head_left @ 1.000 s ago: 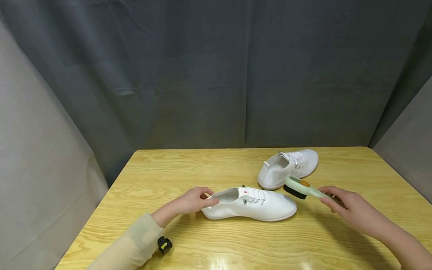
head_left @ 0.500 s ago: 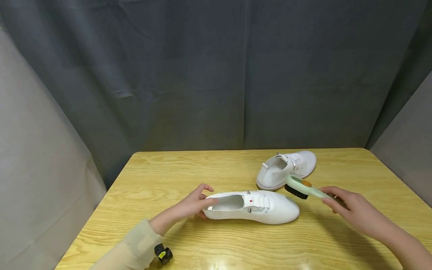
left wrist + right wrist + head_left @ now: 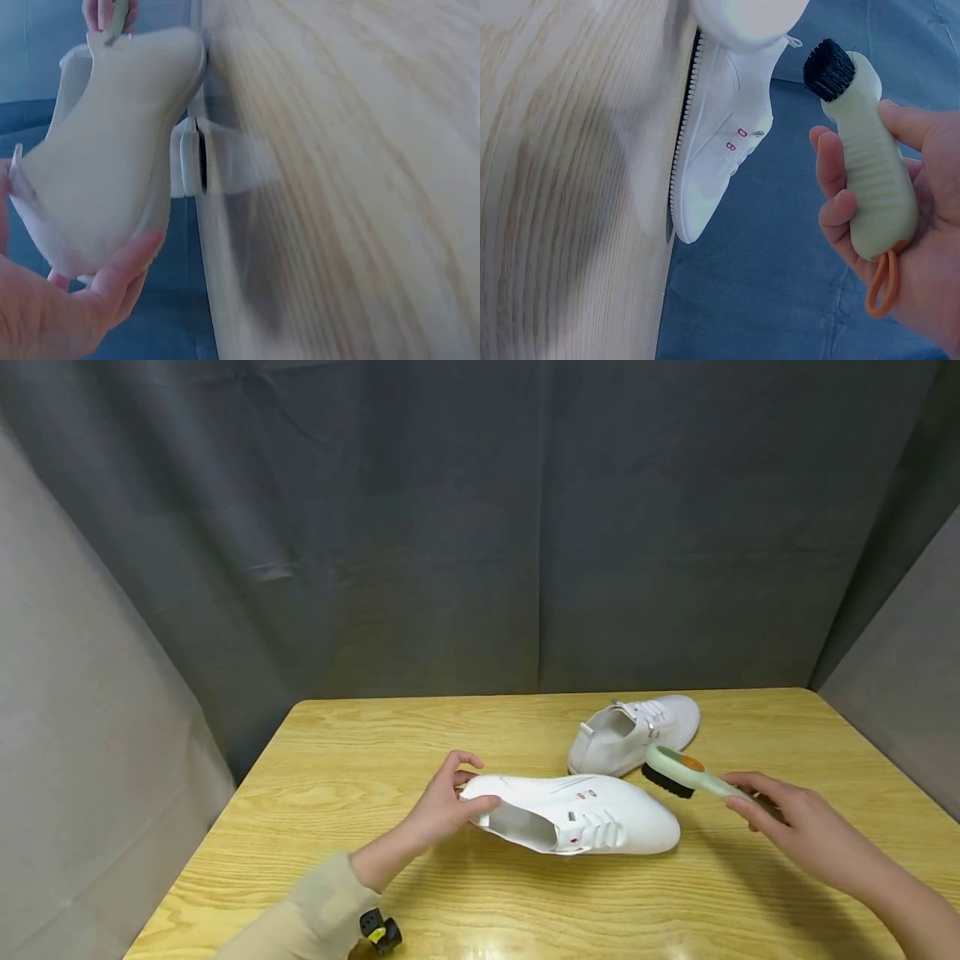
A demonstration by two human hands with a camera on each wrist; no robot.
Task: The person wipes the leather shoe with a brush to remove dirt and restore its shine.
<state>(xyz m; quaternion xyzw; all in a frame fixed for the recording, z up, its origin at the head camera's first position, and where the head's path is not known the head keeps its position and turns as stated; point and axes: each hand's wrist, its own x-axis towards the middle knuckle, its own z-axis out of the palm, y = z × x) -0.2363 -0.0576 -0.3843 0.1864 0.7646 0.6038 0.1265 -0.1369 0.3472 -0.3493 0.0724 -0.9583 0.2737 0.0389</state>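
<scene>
A white lace-up shoe (image 3: 630, 814) is tilted in front of me, its opening turned toward me and its toe to the right. At the heel, my left hand (image 3: 442, 807) grips it, thumb at the opening. In the left wrist view the same shoe (image 3: 112, 150) appears raised off the table at the heel. My right hand (image 3: 806, 831) holds a pale green shoe brush (image 3: 675, 767) by its handle. The brush's black bristles (image 3: 829, 71) point down beside the toe, apart from the shoe. Palm and curled fingers wrap the handle in the right wrist view.
Behind the brush, a second white shoe (image 3: 667, 722) sits upright on the wooden table (image 3: 390, 735). Dark cloth (image 3: 420, 527) hangs past the back edge, and pale cloth (image 3: 90, 693) hangs on the left side. A small black device (image 3: 380, 932) is at my left sleeve.
My left hand has rolled the held shoe so that its opening faces me, and its far side now shows red marks. The brush has shifted slightly right.
</scene>
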